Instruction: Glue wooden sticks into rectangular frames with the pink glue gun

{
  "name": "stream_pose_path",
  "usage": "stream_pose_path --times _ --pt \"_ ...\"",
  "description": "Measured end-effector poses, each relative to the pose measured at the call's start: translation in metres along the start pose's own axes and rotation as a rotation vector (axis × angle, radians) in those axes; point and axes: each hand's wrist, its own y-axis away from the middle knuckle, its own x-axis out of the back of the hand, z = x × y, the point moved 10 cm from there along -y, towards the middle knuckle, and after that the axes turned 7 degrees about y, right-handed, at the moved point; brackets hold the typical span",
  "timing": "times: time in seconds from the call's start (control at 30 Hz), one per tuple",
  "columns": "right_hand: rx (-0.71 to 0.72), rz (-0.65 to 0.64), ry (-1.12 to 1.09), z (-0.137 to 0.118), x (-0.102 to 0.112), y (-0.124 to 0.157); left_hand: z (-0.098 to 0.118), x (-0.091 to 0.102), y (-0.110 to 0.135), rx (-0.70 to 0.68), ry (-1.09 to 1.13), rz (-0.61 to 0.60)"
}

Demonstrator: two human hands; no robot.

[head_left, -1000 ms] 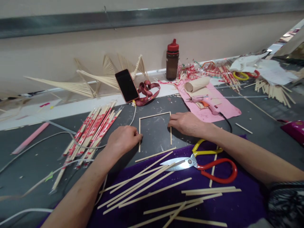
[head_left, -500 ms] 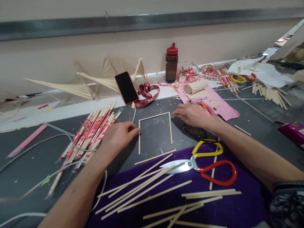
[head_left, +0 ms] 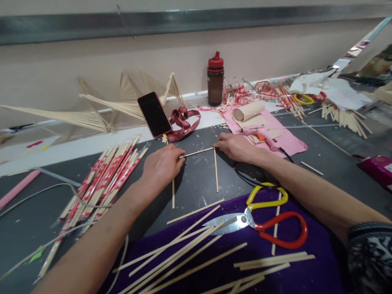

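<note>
Bottle (head_left: 216, 83), phone (head_left: 154, 115) and papers (head_left: 344, 93) toward the back of the tabletop (head_left: 196, 177).
The bottle, dark with a red lid, stands upright near the wall (head_left: 180, 57), below a grey metal rail (head_left: 183, 22). The phone tilts, screen black, a looped dark-red lanyard (head_left: 196, 125) beside it. A cardboard tube (head_left: 251, 110) lies on a pink sheet (head_left: 292, 143); the white papers sprawl farther right.

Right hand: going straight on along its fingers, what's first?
Probably the crosswise stick right at its fingertips; beyond that, the left hand. Contact and exact depth are unclear.
</note>
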Motion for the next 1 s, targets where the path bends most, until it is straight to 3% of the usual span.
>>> stream_pose_path --times 0.33,0.73,0.83,0.93,1.0 --pt "0.056 0.081 -0.026 -0.002 -0.002 0.000 0.003 -0.015 -0.024 -0.051 -0.093 -0.019" --pt "0.086 0.058 0.015 -0.006 -0.003 0.001 0.003 -0.017 -0.023 -0.060 -0.050 0.003" --pt "0.056 0.009 0.019 -0.004 0.003 0.004 0.001 -0.006 -0.015 -0.056 -0.019 0.031" --pt "0.017 0.031 0.025 -0.004 0.025 0.012 -0.002 0.012 0.005 -0.066 0.045 0.086" --pt "0.077 0.044 -0.039 -0.018 0.039 0.019 -0.003 0.016 0.025 -0.100 0.100 0.058"
